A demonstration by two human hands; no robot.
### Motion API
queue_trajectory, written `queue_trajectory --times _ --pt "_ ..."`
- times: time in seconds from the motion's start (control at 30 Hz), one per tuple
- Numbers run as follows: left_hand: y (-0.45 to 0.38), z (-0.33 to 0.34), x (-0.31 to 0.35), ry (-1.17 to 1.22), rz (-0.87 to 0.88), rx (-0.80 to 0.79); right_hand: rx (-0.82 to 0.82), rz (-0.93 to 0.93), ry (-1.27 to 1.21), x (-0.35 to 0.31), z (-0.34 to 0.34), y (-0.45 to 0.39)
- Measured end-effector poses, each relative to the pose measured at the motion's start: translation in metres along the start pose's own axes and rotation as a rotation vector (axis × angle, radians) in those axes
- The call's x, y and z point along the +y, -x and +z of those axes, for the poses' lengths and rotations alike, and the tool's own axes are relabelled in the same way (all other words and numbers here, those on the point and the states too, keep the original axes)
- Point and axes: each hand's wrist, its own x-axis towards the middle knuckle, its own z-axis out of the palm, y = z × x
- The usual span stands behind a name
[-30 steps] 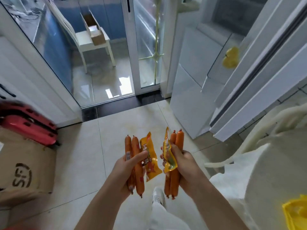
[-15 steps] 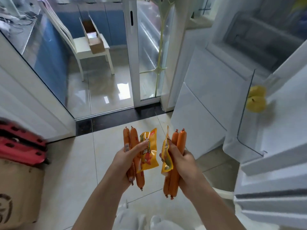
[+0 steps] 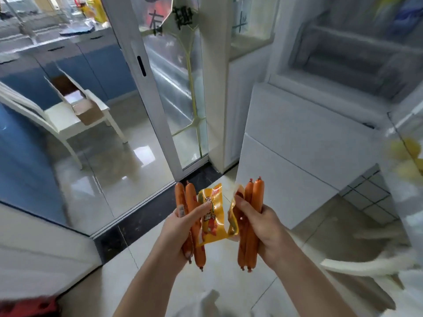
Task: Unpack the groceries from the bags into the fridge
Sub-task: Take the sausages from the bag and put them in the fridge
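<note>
My left hand (image 3: 176, 227) grips two orange sausages (image 3: 191, 207) together with a yellow snack packet (image 3: 211, 216), the thumb pressed on the packet. My right hand (image 3: 263, 227) grips two more orange sausages (image 3: 255, 202) and a second yellow packet (image 3: 233, 216) seen edge-on. Both bundles are held upright at chest height over the tiled floor. The white fridge (image 3: 297, 138) stands ahead to the right, its upper compartment (image 3: 348, 56) open and blurred. Yellow items (image 3: 407, 156) sit in the open door's shelf at the right edge.
A sliding glass door (image 3: 146, 88) stands ahead, with a white chair (image 3: 75, 120) carrying an open cardboard box (image 3: 75, 97) behind it. Blue cabinets (image 3: 96, 62) line the far room. A red object (image 3: 29, 307) lies at the bottom left. Something white and blurred (image 3: 366, 266) reaches in from the right.
The view has tilted up and moved nearer the fridge, so its open upper compartment shows. Both hands keep the same hold on the sausages and packets.
</note>
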Motion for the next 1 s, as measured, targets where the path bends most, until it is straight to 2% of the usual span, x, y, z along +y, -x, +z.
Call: queue_trajectory --times 0.13,0.33,0.67,1.0 --pt "-0.038 0.005 0.045 -0.089 -0.012 -0.097 0.087 0.019 -0.077 -0.022 0.013 -0.022" --pt "-0.087 0.058 0.099 -0.145 0.002 -0.288 0.264 -0.045 -0.145 -0.074 -0.008 -0.055" --pt "-0.145 0.213 0.209 -0.252 0.116 -0.541 0.317 -0.293 -0.118 -0.231 -0.083 -0.106" --pt "-0.167 0.340 0.309 -0.206 0.268 -0.759 0.504 -0.568 -0.062 -0.362 -0.132 -0.139"
